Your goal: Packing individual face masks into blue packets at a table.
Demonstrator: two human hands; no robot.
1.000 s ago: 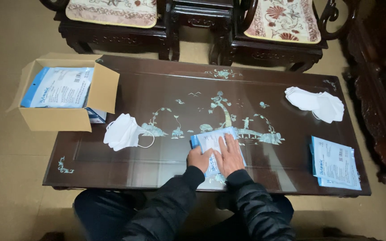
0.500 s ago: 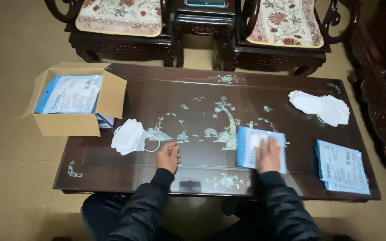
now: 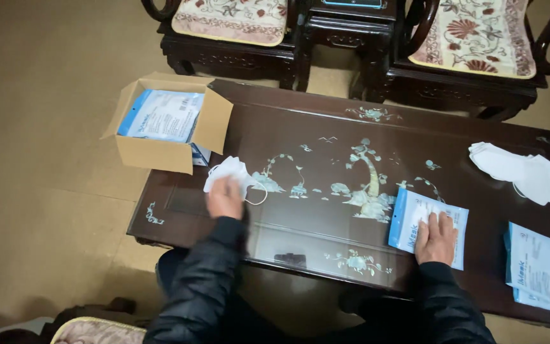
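Observation:
My left hand point(image 3: 225, 197) rests on a small pile of white face masks point(image 3: 230, 171) near the left front of the dark inlaid table point(image 3: 326, 159). My right hand point(image 3: 436, 237) lies flat, fingers spread, on a blue and white flat packet point(image 3: 428, 224) at the right front of the table. Both sleeves are dark. The masks' ear loop curls out to the right of my left hand.
An open cardboard box point(image 3: 160, 130) holding blue and white packets stands on the table's left end. More white masks point(image 3: 522, 172) lie at the back right, and a stack of packets point(image 3: 542, 267) at the right edge. Dark wooden chairs with cushions point(image 3: 237, 19) stand behind the table.
My right hand has slid the packet from the table's middle to the right front. My left hand has left it and moved left onto the pile of white masks.

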